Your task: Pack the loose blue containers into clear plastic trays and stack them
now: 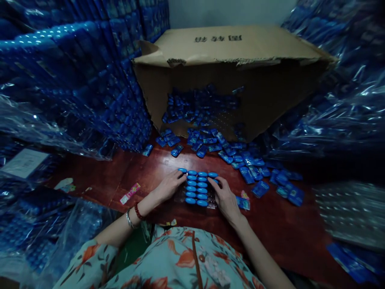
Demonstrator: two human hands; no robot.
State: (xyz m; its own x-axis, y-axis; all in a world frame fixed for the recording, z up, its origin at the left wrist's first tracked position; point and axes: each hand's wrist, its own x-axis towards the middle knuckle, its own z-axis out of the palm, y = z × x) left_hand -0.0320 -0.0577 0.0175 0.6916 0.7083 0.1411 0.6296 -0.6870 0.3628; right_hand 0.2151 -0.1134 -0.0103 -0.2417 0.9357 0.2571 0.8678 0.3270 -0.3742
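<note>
Tray (211,204) of glossy blue oval pieces (191,189), likely light, slick, best held by edges; left hand (170,185), right hand (226,197) half-curled at outer pieces, grip unclear.

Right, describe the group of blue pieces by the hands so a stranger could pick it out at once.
Start at the big open cardboard box. Come forward over the red-brown table, past the scattered blue packets, to the group of blue pieces between the left hand and right hand. Unlike the packets, its pieces are smooth, rounded and set in neat rows.
</note>
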